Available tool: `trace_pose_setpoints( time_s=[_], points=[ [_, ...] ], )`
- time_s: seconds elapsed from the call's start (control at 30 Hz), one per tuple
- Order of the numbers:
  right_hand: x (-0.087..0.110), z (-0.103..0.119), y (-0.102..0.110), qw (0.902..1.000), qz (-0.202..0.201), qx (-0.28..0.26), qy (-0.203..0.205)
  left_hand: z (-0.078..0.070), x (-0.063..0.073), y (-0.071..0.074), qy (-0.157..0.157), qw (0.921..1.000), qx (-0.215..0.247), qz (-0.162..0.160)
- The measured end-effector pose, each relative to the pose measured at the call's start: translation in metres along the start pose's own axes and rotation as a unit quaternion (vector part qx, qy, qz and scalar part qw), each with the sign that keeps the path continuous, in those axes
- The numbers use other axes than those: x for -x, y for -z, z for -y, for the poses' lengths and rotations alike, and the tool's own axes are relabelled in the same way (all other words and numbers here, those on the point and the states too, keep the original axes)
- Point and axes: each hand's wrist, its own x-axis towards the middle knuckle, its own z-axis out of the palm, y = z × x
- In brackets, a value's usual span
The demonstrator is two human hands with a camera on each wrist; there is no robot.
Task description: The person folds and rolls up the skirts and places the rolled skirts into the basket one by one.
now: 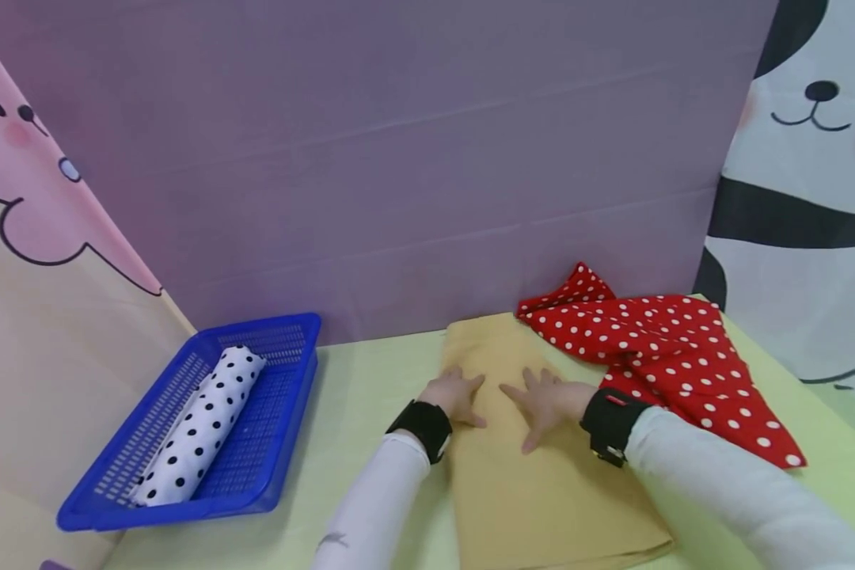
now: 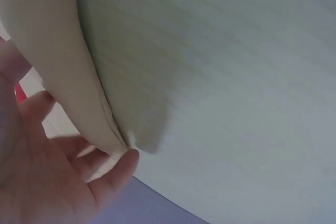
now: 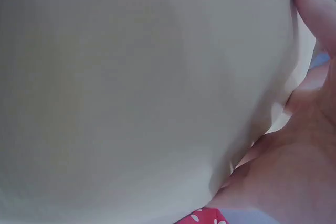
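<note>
A folded yellow cloth (image 1: pixel 541 507) lies lengthwise on the table, its layered edge showing at the near end. My left hand (image 1: pixel 454 394) rests on its left side with the fingers spread. In the left wrist view the fingers (image 2: pixel 113 174) lie along the cloth's long edge (image 2: pixel 68 72). My right hand (image 1: pixel 550 402), fingers also spread, presses on the cloth a little to the right. From the right wrist, the fingertips meet the broad smooth surface of the cloth (image 3: pixel 131 103). Neither hand grips anything.
Right of the yellow cloth lies a crumpled red cloth with white dots (image 1: pixel 670 340), partly behind my right wrist. At the left stands a blue basket (image 1: pixel 295 427) with a rolled white cloth with black dots (image 1: pixel 199 427) in it. A purple-grey curtain (image 1: pixel 413 174) hangs behind the table.
</note>
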Motion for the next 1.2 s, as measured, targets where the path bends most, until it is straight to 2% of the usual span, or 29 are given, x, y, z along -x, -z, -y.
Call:
trace_pose_setpoints(
  time_s=[0.2,0.37,0.5,0.7,0.83,0.97,1.03,1.1,1.2],
  points=[
    [-0.007,0.000,0.002,0.9988,-0.028,0.002,0.040,0.000,0.004,0.001,0.038,0.9985,-0.037,-0.013],
    [-0.008,0.006,0.001,0.9973,-0.043,-0.034,0.049,-0.003,0.005,0.004,0.090,0.9931,-0.074,0.012],
    [-0.005,0.013,0.003,0.9964,-0.049,-0.050,0.048,-0.005,0.005,0.006,0.123,0.9877,-0.089,0.038],
    [0.003,0.017,0.003,0.9975,-0.066,-0.018,0.018,-0.003,0.008,0.007,0.153,0.9822,-0.098,0.049],
    [0.019,0.020,-0.002,0.9988,-0.037,-0.032,-0.007,-0.002,0.008,0.008,0.164,0.9811,-0.091,0.048],
    [0.038,0.030,-0.007,0.9984,0.008,-0.056,-0.001,0.001,0.010,0.008,0.171,0.9805,-0.084,0.046],
    [0.046,0.036,-0.009,0.9986,0.020,-0.050,0.006,0.003,0.012,0.008,0.170,0.9813,-0.079,0.044],
    [0.051,0.040,-0.012,0.9986,0.026,-0.044,0.008,0.007,0.015,0.008,0.161,0.9834,-0.075,0.040],
    [0.055,0.044,-0.016,0.9990,0.025,-0.035,0.010,0.018,0.021,0.008,0.124,0.9891,-0.076,0.024]
  ],
)
